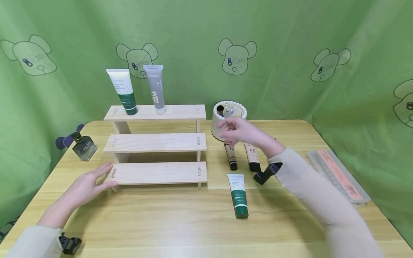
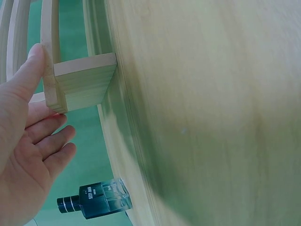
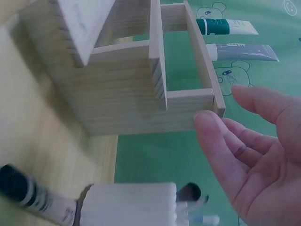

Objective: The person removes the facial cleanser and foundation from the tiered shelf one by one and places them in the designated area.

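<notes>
My left hand (image 1: 85, 184) touches the front left corner of a three-step wooden display shelf (image 1: 158, 173), thumb along the front edge and index finger at the end. Its other fingers hang relaxed beside the board in the left wrist view. My right hand (image 1: 237, 130), holding nothing, hovers with loosely bent fingers in front of a white ribbed brush holder (image 1: 217, 123). On the top step stand a white-and-green tube (image 1: 122, 89) and a grey tube (image 1: 156, 87), both on their caps. Below my right hand lie a small beige tube with a black cap (image 1: 231, 157) and a BB cream tube (image 1: 253, 157).
Another white-and-green tube (image 1: 238, 197) lies on the table (image 1: 155, 225) in front of the beige one. A dark perfume bottle (image 1: 84, 147) stands left of the shelf. At the right lies a translucent case with a pink label (image 1: 338, 175). A green curtain (image 1: 193, 32) hangs behind.
</notes>
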Motion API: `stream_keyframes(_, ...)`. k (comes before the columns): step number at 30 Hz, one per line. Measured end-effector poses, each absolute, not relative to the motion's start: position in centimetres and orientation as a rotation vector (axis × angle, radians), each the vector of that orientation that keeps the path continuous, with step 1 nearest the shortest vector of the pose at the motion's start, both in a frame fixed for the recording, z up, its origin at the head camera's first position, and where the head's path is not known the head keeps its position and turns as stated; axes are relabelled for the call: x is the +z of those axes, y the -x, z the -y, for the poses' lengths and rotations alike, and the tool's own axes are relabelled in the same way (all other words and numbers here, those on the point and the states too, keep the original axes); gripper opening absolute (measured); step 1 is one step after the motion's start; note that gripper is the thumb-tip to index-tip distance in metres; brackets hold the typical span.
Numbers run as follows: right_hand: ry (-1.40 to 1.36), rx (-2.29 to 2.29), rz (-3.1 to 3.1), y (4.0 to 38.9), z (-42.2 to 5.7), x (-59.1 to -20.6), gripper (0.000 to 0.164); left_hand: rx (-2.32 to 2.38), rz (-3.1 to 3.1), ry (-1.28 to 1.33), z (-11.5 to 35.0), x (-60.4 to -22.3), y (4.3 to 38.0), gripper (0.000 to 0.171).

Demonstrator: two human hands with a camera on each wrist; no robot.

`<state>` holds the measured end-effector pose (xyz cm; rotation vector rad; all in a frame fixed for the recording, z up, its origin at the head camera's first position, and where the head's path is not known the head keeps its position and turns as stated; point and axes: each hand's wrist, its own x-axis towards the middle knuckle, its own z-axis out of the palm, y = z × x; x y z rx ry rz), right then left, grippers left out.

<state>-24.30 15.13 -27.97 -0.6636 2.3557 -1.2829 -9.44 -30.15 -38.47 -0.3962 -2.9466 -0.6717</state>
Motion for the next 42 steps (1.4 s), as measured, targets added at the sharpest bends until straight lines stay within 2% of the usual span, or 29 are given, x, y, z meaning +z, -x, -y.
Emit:
stream_keyframes(23,0.759,-1.420,-2.425,28.6,-4.7,-23.0,0.034,-0.669,2.964,0.400,30.0,-38.2,9.5,0.070)
stream_keyframes(35,0.773,-1.559,-2.409,28.9,-0.1,-19.9,0.036,-0.678,2.962,0.406,30.0,-38.3,9.6,0.070)
stream_keyframes(42,0.745,-1.694,-2.411,29.0,1.7,-18.0,0.031,-0.668,2.971,0.406,30.0,-38.2,9.6,0.070)
